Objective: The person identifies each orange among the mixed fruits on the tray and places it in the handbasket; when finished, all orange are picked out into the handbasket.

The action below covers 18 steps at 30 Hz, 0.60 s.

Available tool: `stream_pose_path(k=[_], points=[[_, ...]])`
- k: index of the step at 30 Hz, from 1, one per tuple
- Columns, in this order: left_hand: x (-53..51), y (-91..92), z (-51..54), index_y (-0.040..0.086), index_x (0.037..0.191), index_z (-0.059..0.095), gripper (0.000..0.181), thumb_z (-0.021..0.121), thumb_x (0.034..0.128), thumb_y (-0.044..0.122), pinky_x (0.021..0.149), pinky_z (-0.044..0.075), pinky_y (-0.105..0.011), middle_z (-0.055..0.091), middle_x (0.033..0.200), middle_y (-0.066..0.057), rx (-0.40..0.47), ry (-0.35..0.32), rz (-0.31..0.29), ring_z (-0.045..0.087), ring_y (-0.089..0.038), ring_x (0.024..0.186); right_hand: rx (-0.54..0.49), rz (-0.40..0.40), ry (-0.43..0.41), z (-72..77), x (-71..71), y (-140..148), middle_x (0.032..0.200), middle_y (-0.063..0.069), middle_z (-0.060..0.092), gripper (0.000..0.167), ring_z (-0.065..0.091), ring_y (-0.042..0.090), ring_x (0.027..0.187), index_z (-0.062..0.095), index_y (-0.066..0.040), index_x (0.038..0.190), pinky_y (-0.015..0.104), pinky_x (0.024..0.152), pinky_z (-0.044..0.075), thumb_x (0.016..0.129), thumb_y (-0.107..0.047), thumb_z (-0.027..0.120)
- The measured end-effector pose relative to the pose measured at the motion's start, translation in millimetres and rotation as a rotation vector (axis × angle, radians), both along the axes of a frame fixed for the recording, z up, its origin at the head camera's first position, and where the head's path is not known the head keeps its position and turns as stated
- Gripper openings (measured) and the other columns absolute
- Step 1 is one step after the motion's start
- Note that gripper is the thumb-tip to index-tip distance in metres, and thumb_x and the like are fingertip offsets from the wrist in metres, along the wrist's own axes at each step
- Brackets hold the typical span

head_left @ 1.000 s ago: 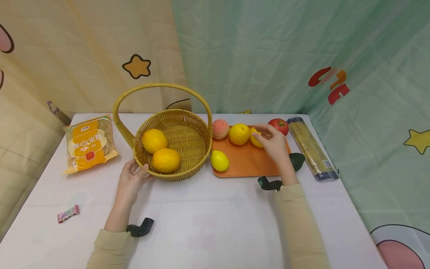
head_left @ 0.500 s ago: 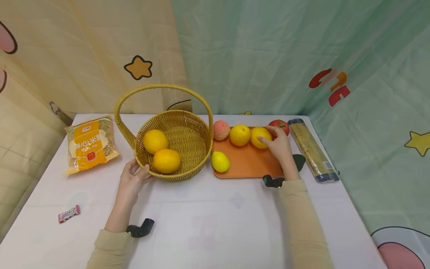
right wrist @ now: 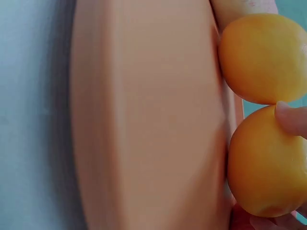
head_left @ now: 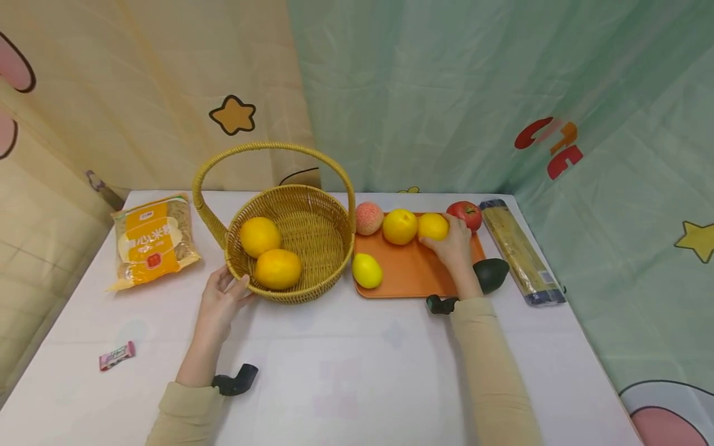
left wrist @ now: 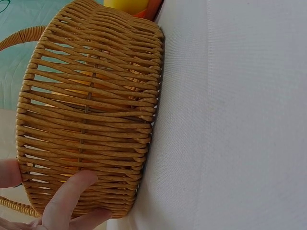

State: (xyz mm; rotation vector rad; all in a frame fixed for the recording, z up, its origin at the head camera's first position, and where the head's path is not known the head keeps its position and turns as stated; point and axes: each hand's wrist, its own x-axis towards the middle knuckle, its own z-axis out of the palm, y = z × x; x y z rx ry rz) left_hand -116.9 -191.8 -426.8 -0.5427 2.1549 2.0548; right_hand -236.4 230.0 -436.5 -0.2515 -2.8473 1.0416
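My left hand (head_left: 220, 303) grips the near-left rim of a woven basket (head_left: 320, 288). In the left wrist view its fingers (left wrist: 72, 194) lie against the basket's outer wall. Two oranges (head_left: 260, 237) sit inside on the left. On the orange tray (head_left: 409, 272), my right hand (head_left: 456, 248) holds a round yellow-orange orange (head_left: 432, 227) from its right side. The right wrist view shows the thumb on top of that orange (right wrist: 266, 165), which touches a second orange (right wrist: 264, 57). A lemon (head_left: 367, 271) and a pink peach (head_left: 369, 218) are at the tray's left side.
A red apple (head_left: 465, 215) and a dark green fruit (head_left: 491, 275) lie at the tray's right edge. Beyond them is a noodle packet (head_left: 521, 251). A yellow grain bag (head_left: 150, 241) and a small pink wrapper (head_left: 117, 355) are on the left. The basket's handle (head_left: 273, 147) arches high.
My right hand, first hovering over the right-hand orange, drew back to its right side and now has its fingers around it. The left hand has stayed on the basket.
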Motion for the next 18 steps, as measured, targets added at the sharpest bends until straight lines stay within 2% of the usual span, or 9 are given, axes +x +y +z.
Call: stream_pose_path(k=[9, 18], points=[[-0.6, 0.9, 0.8, 0.004, 0.158, 0.003, 0.071, 0.048, 0.1038, 0.018, 0.103, 0.05, -0.038, 0.009, 0.165, -0.015, -0.006, -0.009, -0.003, 0.034, -0.034, 0.145, -0.048, -0.085, 0.006, -2.5, 5.8, -0.6, 0.148, 0.022, 0.041, 0.076, 0.034, 0.042, 0.134, 0.04, -0.003, 0.146, 0.053, 0.121, 0.029, 0.085, -0.03, 0.078], [1.0, 0.0, 1.2, 0.002, 0.157, 0.003, 0.071, 0.047, 0.1037, 0.016, 0.103, 0.049, -0.039, 0.008, 0.165, -0.017, 0.013, 0.002, -0.004, 0.033, -0.035, 0.144, -0.238, -0.16, -0.008, 0.0, 16.1, 1.2, 0.152, 0.017, 0.039, 0.08, 0.036, 0.034, 0.137, 0.039, -0.008, 0.148, 0.049, 0.123, 0.031, 0.083, -0.03, 0.08]])
